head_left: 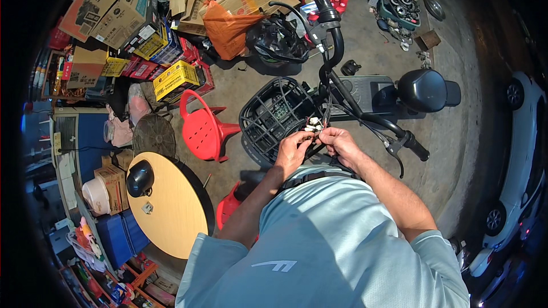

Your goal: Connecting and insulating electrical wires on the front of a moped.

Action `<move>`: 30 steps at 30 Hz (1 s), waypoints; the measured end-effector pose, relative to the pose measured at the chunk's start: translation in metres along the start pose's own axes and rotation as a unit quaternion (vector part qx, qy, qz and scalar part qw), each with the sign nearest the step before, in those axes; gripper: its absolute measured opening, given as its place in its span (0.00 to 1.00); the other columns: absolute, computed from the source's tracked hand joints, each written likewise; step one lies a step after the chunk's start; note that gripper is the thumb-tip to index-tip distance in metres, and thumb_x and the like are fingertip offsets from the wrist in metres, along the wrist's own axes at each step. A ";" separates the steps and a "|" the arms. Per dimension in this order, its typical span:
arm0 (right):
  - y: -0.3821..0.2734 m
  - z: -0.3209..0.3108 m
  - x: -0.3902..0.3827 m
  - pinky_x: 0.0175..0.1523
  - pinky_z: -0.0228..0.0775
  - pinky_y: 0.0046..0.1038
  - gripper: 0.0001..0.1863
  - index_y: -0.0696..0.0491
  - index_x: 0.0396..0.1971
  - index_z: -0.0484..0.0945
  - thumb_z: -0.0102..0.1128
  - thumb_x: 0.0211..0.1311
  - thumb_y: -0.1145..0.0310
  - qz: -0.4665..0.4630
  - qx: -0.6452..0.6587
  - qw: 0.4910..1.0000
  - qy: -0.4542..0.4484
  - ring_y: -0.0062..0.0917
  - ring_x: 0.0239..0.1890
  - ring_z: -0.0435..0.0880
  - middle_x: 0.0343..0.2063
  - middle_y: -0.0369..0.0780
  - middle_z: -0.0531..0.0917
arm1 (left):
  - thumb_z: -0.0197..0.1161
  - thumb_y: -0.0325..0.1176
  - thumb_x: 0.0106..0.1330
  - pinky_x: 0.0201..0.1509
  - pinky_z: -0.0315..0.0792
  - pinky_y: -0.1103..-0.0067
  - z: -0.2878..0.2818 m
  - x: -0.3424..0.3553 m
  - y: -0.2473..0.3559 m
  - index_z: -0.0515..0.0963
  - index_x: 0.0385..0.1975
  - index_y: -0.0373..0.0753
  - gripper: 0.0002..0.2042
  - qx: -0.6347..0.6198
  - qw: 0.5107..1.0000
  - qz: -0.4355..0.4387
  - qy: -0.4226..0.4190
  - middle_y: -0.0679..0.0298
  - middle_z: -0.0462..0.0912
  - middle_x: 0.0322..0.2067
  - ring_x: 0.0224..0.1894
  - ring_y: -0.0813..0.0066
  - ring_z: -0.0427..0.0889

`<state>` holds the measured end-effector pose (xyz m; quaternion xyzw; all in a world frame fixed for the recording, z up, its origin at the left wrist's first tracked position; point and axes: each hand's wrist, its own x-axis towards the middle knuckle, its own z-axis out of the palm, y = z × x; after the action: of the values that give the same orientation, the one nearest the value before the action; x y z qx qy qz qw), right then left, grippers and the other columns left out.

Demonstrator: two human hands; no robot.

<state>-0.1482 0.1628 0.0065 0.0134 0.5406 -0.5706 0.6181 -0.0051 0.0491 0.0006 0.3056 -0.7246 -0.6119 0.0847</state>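
Note:
My left hand (293, 149) and my right hand (341, 144) meet close in front of my waist, thumbs and fingertips pinched on thin dark wires. Just beyond the fingertips sits a bunch of white plastic connectors (313, 124), with red and dark leads running up toward the stem of an electric scooter. The handlebar (358, 113) of that scooter is black and slants across, its brake lever near my right forearm. A black wire-style basket (273, 111) adjoins the connectors on the left. Exactly which wire each hand pinches is too small to make out.
A red plastic chair (204, 128) stands left of the basket, near a round wooden table (165, 208) bearing a black rounded object (140, 178). Cartons (94, 0), an orange bag (230, 29) and a black bag (278, 40) pile up beyond. The scooter's seat (422, 90) extends right.

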 end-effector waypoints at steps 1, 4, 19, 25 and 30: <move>0.000 0.000 0.000 0.19 0.54 0.14 0.02 0.54 0.31 0.77 0.57 0.60 0.73 0.000 0.000 1.000 0.000 0.10 0.15 0.65 0.25 0.36 0.82 | 0.57 0.23 0.61 0.44 0.73 0.80 0.000 0.000 -0.001 0.77 0.42 0.31 0.10 0.000 1.000 0.000 0.000 0.58 0.82 0.37 0.38 0.74 0.81; 0.001 0.000 0.000 0.19 0.54 0.13 0.02 0.54 0.31 0.77 0.57 0.61 0.73 0.001 0.001 1.000 0.003 0.10 0.16 0.65 0.25 0.35 0.82 | 0.57 0.23 0.61 0.44 0.73 0.80 0.001 0.000 -0.004 0.77 0.42 0.31 0.10 -0.010 1.000 0.003 0.003 0.58 0.82 0.37 0.38 0.75 0.81; -0.001 -0.003 -0.003 0.20 0.55 0.15 0.07 0.54 0.31 0.76 0.51 0.66 0.68 0.043 0.080 0.994 -0.058 0.11 0.16 0.63 0.24 0.34 0.77 | 0.58 0.23 0.60 0.44 0.73 0.81 0.002 0.000 -0.009 0.78 0.41 0.32 0.10 0.000 1.000 0.010 0.011 0.60 0.83 0.36 0.38 0.76 0.80; 0.001 -0.004 -0.003 0.20 0.55 0.15 0.07 0.54 0.31 0.75 0.50 0.66 0.69 0.036 0.079 0.994 -0.064 0.11 0.16 0.63 0.24 0.34 0.77 | 0.60 0.24 0.59 0.45 0.73 0.80 0.001 -0.002 0.002 0.76 0.41 0.31 0.11 -0.005 1.000 -0.003 0.011 0.59 0.82 0.35 0.39 0.74 0.80; 0.001 -0.002 -0.001 0.20 0.55 0.15 0.05 0.54 0.30 0.75 0.52 0.65 0.71 0.028 0.061 0.997 -0.048 0.11 0.16 0.64 0.25 0.34 0.79 | 0.62 0.24 0.57 0.44 0.72 0.79 0.000 -0.002 0.001 0.74 0.37 0.31 0.09 -0.014 0.999 -0.023 0.018 0.59 0.81 0.32 0.38 0.73 0.80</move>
<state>-0.1484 0.1650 0.0063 0.0383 0.4740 -0.5850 0.6569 -0.0043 0.0502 0.0023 0.3318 -0.7072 -0.6181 0.0873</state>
